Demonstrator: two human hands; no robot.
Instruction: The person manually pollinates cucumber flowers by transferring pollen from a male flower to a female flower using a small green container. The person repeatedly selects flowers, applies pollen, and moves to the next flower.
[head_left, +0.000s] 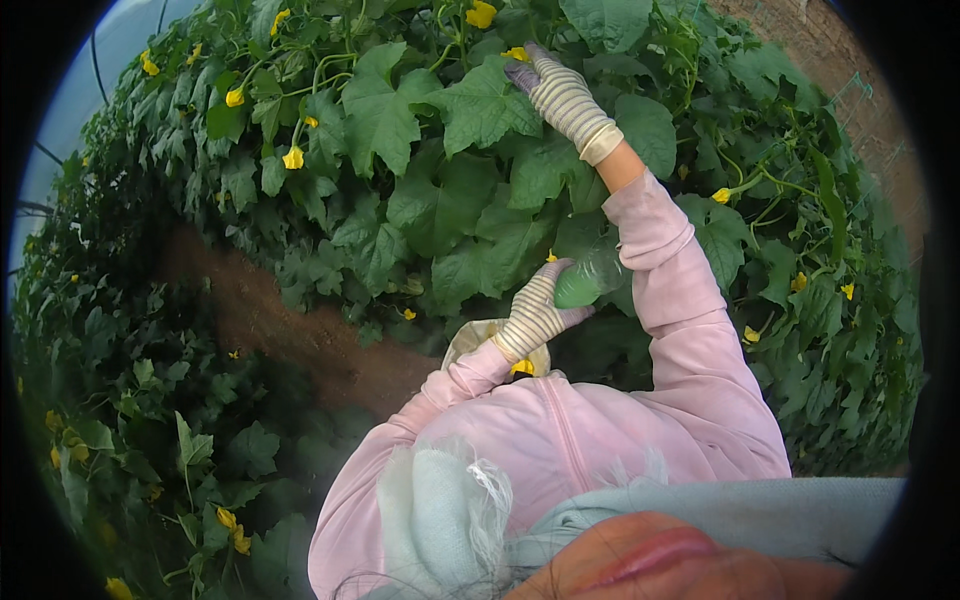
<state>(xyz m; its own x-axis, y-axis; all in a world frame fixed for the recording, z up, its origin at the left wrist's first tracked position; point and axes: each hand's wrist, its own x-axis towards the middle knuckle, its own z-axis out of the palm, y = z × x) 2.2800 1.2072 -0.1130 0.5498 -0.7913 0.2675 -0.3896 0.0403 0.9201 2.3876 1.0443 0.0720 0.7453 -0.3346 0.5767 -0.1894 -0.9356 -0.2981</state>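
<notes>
My left hand (534, 311), in a striped knit glove, is wrapped around a clear plastic bottle (577, 289) with green in its lower part. The bottle is tilted in front of my chest, its far end blurred against the leaves. My right hand (566, 97), in a matching glove, reaches up into the foliage at the top. A yellow flower (515, 54) shows between its thumb and fingers, just above a broad lobed leaf (484, 101). Below my left wrist, a pale bag (471, 337) hangs at my waist, with yellow flowers (523, 367) in its opening.
Dense cucurbit vines (442, 202) with scattered yellow flowers (294, 157) rise in front of me. Another leafy row (247, 450) grows at lower left, with a bare soil path (300, 330) between. Netting (862, 94) stands at upper right. Dark curved poles (96, 67) cross the upper left.
</notes>
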